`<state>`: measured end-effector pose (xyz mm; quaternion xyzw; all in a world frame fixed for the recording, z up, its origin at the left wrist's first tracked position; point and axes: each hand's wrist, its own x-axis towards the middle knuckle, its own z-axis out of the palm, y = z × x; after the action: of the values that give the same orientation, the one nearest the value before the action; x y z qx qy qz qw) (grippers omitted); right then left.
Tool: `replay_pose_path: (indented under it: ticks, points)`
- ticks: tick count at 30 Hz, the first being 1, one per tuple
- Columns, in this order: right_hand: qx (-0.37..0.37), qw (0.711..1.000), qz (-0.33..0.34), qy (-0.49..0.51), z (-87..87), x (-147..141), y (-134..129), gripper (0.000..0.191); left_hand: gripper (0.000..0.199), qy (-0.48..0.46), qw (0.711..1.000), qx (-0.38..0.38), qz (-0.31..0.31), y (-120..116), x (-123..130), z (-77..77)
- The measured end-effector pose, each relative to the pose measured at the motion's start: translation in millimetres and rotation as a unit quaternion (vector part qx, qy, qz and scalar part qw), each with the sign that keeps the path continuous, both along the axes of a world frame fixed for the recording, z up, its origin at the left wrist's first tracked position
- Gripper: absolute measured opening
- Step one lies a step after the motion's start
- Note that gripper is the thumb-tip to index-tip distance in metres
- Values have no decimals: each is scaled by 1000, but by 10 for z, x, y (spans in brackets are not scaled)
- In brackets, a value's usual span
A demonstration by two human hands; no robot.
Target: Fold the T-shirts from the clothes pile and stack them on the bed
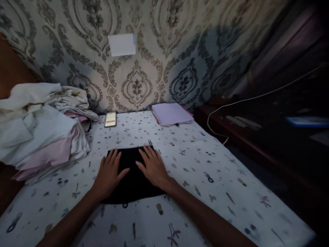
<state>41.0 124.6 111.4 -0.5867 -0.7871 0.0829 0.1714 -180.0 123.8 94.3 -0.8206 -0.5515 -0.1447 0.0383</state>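
A black cloth (133,181) lies flat on the white patterned bed sheet (190,212), its lower edge slightly curved. My left hand (109,175) rests on the left side of the cloth, palm down, with fingers stretched and the thumb pointing inward. On its right side lies my right hand (153,167), also flat with the fingers spread. Both hands are open, and the black surface shows between them.
Piled white and pink cloths (48,127) sit at the left. Near the wall are a phone (110,119) with a lit screen and folded lilac fabric (171,114). A white cable (246,100) runs over dark furniture at the right.
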Motion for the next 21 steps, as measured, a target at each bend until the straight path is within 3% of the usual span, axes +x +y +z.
replay_pose_path:
  ticks: [5, 8, 11, 16, 19, 21]
  points:
    - [5, 998, -60, 12, -82, 173, -49, 76, 75, -67, 996, -4, 57, 25, -237, -191]
    - [25, 994, -104, 22, -173, 289, -87, 80, 76, -101, 988, -17, 112, 58, -290, -189]
    - [50, 991, -122, 35, -242, 407, -151, 70, 67, -150, 979, -59, 123, 132, -318, -37]
    - [52, 991, -86, 92, -210, 466, -244, 47, 47, -259, 945, -181, 79, 260, -324, 355]
    - [32, 988, -81, 125, -109, 433, -279, 33, 47, -353, 897, -258, 68, 245, -285, 519]
    - [16, 983, -85, 161, -42, 407, -300, 24, 55, -433, 844, -308, 69, 201, -254, 588]
